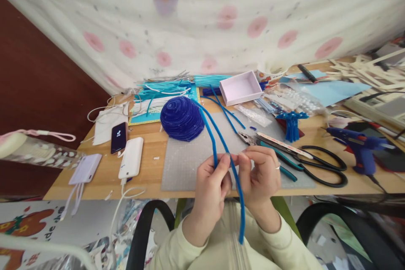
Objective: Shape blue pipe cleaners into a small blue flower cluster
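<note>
My left hand [211, 183] and my right hand [260, 175] are close together above the front edge of a grey cutting mat [186, 160]. Both pinch blue pipe cleaners [221, 141] that run from a dark blue coiled dome [182, 118] on the mat toward me. One strand hangs down past my hands over my lap. My left fingers are closed on a strand near its bend. My right thumb and fingers are pressed on the neighbouring strand. A ring shows on my right hand.
On the wooden table [152, 168] lie pliers [249, 138], black scissors [319, 164], a blue glue gun [357, 145], a white open box [240, 87], loose blue pipe cleaners [167, 88], a phone [118, 137] and power banks [131, 157]. A flowered cloth hangs behind. Black chair arms flank me.
</note>
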Motion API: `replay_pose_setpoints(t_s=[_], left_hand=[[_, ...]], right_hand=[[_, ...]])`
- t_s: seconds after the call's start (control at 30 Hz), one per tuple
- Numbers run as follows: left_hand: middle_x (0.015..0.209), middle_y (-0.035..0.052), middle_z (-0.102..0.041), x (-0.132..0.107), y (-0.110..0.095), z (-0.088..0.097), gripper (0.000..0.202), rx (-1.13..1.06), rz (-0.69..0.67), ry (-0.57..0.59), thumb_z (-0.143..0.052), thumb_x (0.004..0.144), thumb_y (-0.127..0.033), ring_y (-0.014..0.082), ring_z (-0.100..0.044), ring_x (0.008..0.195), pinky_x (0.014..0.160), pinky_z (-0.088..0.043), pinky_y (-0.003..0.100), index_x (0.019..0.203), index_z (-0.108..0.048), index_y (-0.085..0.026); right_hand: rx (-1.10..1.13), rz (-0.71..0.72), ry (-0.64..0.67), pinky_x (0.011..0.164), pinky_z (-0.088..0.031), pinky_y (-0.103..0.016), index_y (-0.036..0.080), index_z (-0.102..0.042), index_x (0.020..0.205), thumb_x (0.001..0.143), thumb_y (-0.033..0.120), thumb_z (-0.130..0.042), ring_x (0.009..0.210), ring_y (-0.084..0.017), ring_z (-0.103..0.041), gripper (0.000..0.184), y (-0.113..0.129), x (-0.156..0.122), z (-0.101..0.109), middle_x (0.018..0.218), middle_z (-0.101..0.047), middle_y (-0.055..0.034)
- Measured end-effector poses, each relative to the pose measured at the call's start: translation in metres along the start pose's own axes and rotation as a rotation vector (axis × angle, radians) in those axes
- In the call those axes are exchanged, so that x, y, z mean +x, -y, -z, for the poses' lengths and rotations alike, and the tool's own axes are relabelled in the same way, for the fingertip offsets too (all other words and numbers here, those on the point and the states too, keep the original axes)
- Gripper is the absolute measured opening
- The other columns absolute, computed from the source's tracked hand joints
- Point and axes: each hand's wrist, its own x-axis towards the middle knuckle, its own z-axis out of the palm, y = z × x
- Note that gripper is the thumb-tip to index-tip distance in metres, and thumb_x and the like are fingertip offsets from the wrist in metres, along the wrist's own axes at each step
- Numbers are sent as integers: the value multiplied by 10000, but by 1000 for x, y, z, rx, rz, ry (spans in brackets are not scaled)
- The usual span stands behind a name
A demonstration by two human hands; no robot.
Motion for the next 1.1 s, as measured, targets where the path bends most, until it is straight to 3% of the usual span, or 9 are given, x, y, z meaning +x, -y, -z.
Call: replay_pose_setpoints(t_s=[0.13, 0.2, 0.33, 0.47, 0.53, 0.6, 0.67, 0.8, 1.1], left_hand=[[660, 40, -745, 4, -6, 3, 468, -51, -19, -77, -840, 664, -563, -9, -190, 305, 352, -86, 211, 796, -649, -156], [799, 97, -797, 6, -10, 6, 456, -60, -50, -104, -837, 677, -543, -20, -196, 311, 360, -96, 206, 809, -643, -153], [828, 109, -806, 8, -15, 9, 482, -72, -67, -122, -863, 644, -543, -25, -225, 305, 362, -119, 191, 824, -643, -153], [802, 86, -800, 7, -17, 10, 487, -67, -88, -121, -872, 632, -548, -26, -231, 296, 357, -134, 187, 816, -647, -157], [769, 68, -788, 7, -17, 11, 473, -45, -93, -117, -864, 647, -548, -25, -222, 298, 359, -129, 190, 812, -650, -159], [679, 36, -749, 6, -16, 11, 454, 2, -104, -97, -844, 676, -555, -18, -211, 305, 363, -117, 195, 795, -660, -157], [522, -21, -635, 5, -14, 12, 438, 66, -112, -63, -820, 709, -564, -2, -203, 315, 366, -100, 202, 763, -673, -155], [383, -106, -342, 1, -7, 14, 448, 164, -98, -34, -804, 722, -589, 26, -203, 335, 366, -109, 204, 690, -655, -168], [444, -113, -314, 2, 5, 15, 498, 210, -99, -29, -820, 684, -635, 28, -238, 361, 359, -144, 188, 698, -636, -172]], right_hand=[[177, -139, -163, 662, -457, -375, 246, -565, 827, 995, 246, -529, 694, -197, -567, 171, -1, 8, 6, 739, -579, -21], [270, -180, -196, 606, -438, -364, 247, -545, 766, 1004, 298, -518, 632, -185, -527, 244, -3, 11, 10, 690, -540, -14], [424, -337, -43, 507, -329, -319, 229, -506, 631, 1028, 283, -489, 533, -143, -446, 401, -4, 7, 19, 587, -473, 13], [418, -267, 91, 560, -386, -329, 210, -505, 487, 1019, 274, -528, 563, -149, -537, 536, -6, 4, 22, 556, -559, -5], [390, -272, 117, 646, -478, -350, 227, -653, 578, 978, 279, -603, 734, -194, -640, 407, -9, 7, 21, 741, -689, -42], [392, -324, 155, 731, -543, -374, 270, -783, 902, 922, 268, -683, 951, -237, -672, 102, -10, 9, 17, 1014, -728, -74], [406, -330, 207, 828, -569, -405, 304, -766, 1110, 889, 244, -726, 1083, -255, -660, 232, -11, 10, 13, 1141, -705, -85], [353, -220, 271, 893, -567, -422, 300, -787, 1017, 879, 175, -738, 1064, -244, -673, 193, -8, 10, 9, 1085, -703, -71], [177, -57, 294, 729, -522, -331, 237, -738, 910, 883, 90, -666, 825, -180, -629, 166, -1, 16, 20, 926, -635, -41]])
